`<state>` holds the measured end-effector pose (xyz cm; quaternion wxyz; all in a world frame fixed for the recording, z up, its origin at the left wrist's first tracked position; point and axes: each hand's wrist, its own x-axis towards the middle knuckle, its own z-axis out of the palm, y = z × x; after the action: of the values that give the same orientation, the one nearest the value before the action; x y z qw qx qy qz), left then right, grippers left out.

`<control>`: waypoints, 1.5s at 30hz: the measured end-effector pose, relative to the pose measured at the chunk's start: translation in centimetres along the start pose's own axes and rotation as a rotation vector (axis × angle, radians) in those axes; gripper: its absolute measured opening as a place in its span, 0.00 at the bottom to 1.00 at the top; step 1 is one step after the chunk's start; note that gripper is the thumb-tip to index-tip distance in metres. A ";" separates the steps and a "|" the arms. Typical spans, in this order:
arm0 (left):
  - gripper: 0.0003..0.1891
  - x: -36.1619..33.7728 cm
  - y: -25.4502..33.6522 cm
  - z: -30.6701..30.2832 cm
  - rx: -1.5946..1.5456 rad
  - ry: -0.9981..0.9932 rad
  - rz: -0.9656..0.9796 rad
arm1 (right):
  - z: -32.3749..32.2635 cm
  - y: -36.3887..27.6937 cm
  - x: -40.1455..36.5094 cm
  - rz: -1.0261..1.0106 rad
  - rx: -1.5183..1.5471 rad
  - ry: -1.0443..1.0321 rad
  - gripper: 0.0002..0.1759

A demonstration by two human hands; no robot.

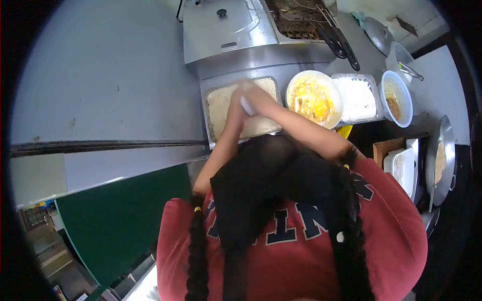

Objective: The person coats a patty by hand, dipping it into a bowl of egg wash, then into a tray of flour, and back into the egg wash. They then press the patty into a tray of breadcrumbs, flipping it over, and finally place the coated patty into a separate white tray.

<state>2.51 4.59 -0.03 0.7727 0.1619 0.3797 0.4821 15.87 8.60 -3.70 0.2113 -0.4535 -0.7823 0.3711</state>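
Observation:
Over a metal tray of pale crumbs [217,113], my two hands are pressed together, their fingers smeared by motion. My left hand [236,104] and my right hand [259,99] close around a small whitish piece [247,106], which shows between the palms. What kind of thing it is cannot be made out. Just right of the tray stands a white bowl of yellow beaten egg [312,99]. Beside that bowl is a clear container of white flour [357,98].
Behind the tray is a steel fryer with a lid [231,27] and an open bay with black-handled baskets [341,47]. At right are a bowl with brown residue [395,100], a whisk [411,71] and a large metal pan [442,160]. A grey counter [100,75] extends left.

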 end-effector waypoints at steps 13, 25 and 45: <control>0.41 -5.5 3.2 6.8 1.745 0.302 0.612 | -4.4 -7.1 -5.3 0.620 1.852 0.107 0.39; 0.32 -3.0 5.4 0.4 1.456 0.335 0.763 | -3.5 -5.0 -5.2 0.579 1.923 0.076 0.34; 0.34 -3.4 0.6 -0.9 -0.546 -0.149 -0.048 | -6.7 -11.9 -1.7 -0.092 -0.104 0.081 0.20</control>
<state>0.66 1.84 1.15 0.8247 -0.0262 0.1820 0.5349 14.61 5.99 9.78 0.2360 -0.4421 -0.8113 0.3011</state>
